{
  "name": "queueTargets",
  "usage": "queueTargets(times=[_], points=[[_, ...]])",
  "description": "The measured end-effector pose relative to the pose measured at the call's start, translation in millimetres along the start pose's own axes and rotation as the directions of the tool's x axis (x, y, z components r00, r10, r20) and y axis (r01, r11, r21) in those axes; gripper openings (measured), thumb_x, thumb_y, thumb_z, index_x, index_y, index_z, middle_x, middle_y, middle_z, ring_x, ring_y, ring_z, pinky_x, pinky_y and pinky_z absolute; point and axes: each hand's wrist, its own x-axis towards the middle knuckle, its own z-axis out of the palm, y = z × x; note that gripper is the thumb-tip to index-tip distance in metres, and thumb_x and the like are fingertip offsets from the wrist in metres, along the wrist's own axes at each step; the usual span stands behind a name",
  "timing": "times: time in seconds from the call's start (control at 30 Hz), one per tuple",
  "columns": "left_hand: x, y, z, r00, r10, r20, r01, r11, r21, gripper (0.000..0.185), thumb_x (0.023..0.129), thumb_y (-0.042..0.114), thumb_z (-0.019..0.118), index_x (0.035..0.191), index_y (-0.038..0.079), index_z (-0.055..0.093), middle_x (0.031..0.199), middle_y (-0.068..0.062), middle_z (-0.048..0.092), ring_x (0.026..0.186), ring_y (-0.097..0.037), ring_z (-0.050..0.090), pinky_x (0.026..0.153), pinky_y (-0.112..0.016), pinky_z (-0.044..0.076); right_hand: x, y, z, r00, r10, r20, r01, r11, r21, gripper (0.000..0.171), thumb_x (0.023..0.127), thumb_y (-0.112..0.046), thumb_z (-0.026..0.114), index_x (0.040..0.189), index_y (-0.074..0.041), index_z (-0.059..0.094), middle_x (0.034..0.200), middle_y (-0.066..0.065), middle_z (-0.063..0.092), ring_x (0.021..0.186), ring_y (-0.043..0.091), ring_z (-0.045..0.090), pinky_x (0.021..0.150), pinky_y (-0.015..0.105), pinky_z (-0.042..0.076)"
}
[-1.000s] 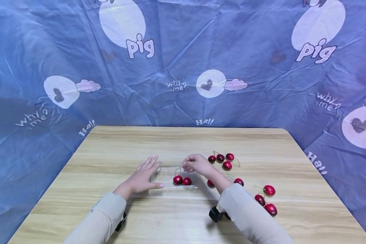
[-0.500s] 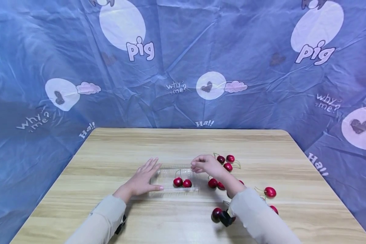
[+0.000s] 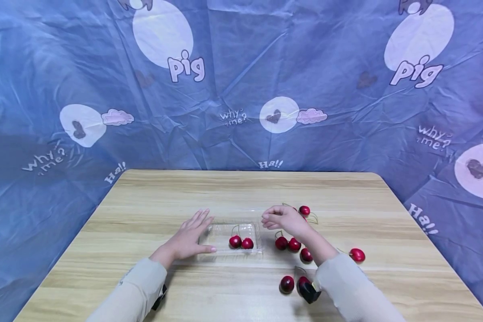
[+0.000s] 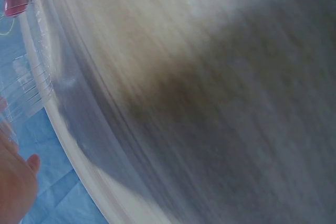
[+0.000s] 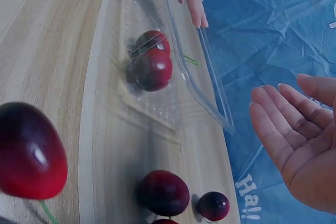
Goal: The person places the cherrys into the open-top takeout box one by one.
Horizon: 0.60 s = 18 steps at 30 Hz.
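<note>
Two red cherries [image 3: 241, 243] lie inside a clear plastic box [image 3: 217, 232], near its right end; one has a green stem standing up. My left hand [image 3: 187, 237] is spread at the box's left end, thumb along the near side and fingers toward the far side. Just right of the box my right hand [image 3: 283, 219] hovers above the table. In the right wrist view, this right hand [image 5: 299, 140] shows an empty palm with loosely bent fingers. The left wrist view catches only part of my left hand [image 4: 16, 182] beside the box [image 4: 26, 87].
Several loose cherries [image 3: 294, 245] lie on the wooden table [image 3: 165, 192] to the right of the box, some partly behind the right hand and forearm. A dark cherry [image 3: 286, 284] sits nearer the front edge. A blue printed cloth [image 3: 241, 147] hangs behind the table.
My right hand has moved right, from above the box's right end to beyond it, uncovering that end. The left hand and the two cherries in the box have stayed put.
</note>
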Motion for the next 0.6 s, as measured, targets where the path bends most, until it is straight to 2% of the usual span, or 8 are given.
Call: queueTargets(times=[0.2, 0.43, 0.6], points=[[0.3, 0.3, 0.1, 1.0, -0.009, 0.006, 0.01, 1.0, -0.005, 0.087, 0.072, 0.057, 0.055, 0.137, 0.008, 0.023, 0.144, -0.009, 0.006, 0.129, -0.028, 0.002, 0.096, -0.057, 0.012, -7.0, 2.1, -8.1, 1.0, -0.009, -0.009, 0.009, 1.0, 0.009, 0.031, 0.085, -0.014, 0.053, 0.099, 0.014, 0.051, 0.09, 0.022, 0.06, 0.081, 0.028, 0.06, 0.074, 0.034, 0.048], [0.5, -0.8, 1.4, 1.0, -0.01, -0.001, 0.01, 1.0, -0.005, 0.087, 0.072, 0.058, 0.054, 0.137, 0.008, 0.023, 0.144, -0.009, 0.007, 0.129, -0.024, -0.001, 0.096, -0.057, 0.012, -16.2, 3.4, -18.4, 1.0, -0.019, 0.003, 0.019, 0.999, 0.035, 0.032, 0.086, -0.013, 0.052, 0.1, 0.016, 0.048, 0.09, 0.025, 0.058, 0.082, 0.031, 0.059, 0.078, 0.041, 0.045], [-1.1, 1.7, -1.0, 1.0, -0.007, 0.001, 0.007, 1.0, -0.007, 0.087, 0.073, 0.057, 0.055, 0.136, 0.007, 0.024, 0.143, -0.01, 0.008, 0.129, -0.027, 0.001, 0.095, -0.058, 0.013, -21.5, 5.6, -26.6, 1.0, -0.015, 0.003, 0.015, 1.0, 0.025, 0.032, 0.086, -0.012, 0.051, 0.101, 0.017, 0.048, 0.089, 0.02, 0.06, 0.084, 0.031, 0.058, 0.078, 0.039, 0.046]])
